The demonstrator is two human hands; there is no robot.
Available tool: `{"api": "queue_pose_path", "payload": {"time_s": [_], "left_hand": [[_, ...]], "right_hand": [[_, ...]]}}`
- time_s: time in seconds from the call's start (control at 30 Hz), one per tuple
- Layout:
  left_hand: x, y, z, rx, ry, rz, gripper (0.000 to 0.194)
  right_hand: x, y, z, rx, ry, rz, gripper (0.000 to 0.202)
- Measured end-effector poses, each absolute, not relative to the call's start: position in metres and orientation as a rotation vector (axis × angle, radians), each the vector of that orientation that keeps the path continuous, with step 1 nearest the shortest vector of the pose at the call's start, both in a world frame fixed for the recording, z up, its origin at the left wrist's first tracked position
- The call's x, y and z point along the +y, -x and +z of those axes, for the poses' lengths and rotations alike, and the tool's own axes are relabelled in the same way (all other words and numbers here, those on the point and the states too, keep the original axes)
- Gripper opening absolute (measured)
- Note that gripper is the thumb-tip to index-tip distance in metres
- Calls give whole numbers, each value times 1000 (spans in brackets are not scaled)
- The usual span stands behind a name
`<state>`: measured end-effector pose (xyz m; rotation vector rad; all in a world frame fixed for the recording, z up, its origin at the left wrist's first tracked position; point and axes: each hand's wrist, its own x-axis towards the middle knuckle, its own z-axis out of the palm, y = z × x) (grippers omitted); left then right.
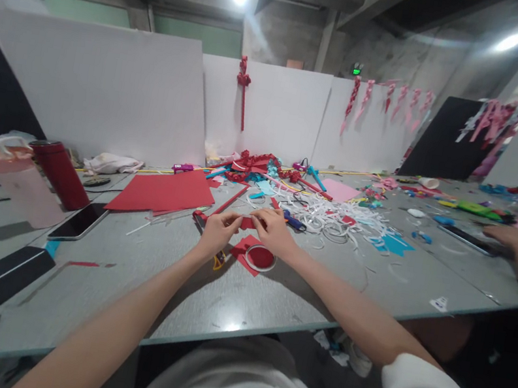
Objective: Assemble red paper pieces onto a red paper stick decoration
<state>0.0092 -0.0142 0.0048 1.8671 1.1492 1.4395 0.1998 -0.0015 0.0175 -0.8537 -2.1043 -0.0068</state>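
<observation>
Readable text: none | green lit sign beyond the white boards: characters too small to make out | white scrap near the front edge of the desk: dark marks, illegible | brands, numbers: none legible

Between your left grip and right grip sits a scrap. Nearer you on the desk, a ring lies on a piece of paper. To the left lie sheets, then a phone, with a flask behind it and a bottle left of the flask. A heap of strips lies behind and right of your right grip; panels stand beyond.
</observation>
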Motion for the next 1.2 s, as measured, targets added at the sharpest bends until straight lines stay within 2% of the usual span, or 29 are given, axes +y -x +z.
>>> {"api": "queue_pose_path", "payload": {"time_s": [0.23, 0.47, 0.77, 1.2], "left_hand": [[-13, -9, 0, 1229, -1910, 1439, 25], [-17, -12, -4, 1220, -2008, 1378, 26], [-22, -15, -2, 1237, -2035, 1389, 27], [-25, -16, -1, 1279, -2172, 1377, 17]], "right_hand": [[-8, -198, 19, -2003, 949, -235, 20], [-14, -193, 11, -2129, 919, -11, 12], [-15, -192, 10, -2115, 973, -48, 12], [-16, -193, 10, -2173, 991, -66, 14]]}}
